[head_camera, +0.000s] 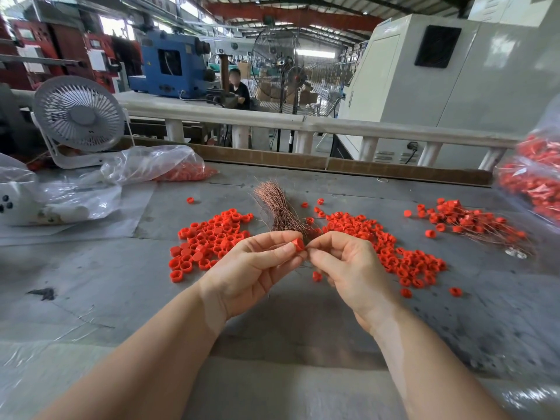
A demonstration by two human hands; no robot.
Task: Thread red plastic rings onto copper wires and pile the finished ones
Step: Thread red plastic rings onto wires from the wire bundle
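Stretching across the lower view is a grey counter under wrinkled clear film, set in a factory hall with a blue machine, a pale cabinet and a tall floor fan beyond a white rail. A small desk fan stands at the counter's far left beside a clear bag of red parts; more bagged red parts sit at the right edge. On the counter lie two loose heaps of red plastic rings, the left heap and the right heap, with a bundle of copper wires between them. The finished pile, rings with thin wires trailing, lies well apart at the far right. Above the middle of the counter, the left hand pinches one red ring between thumb and forefinger, the remaining fingers curled. The right hand meets it, fingertips pressed together just beside the ring, pinching what seems a thin wire, too fine to tell for sure.
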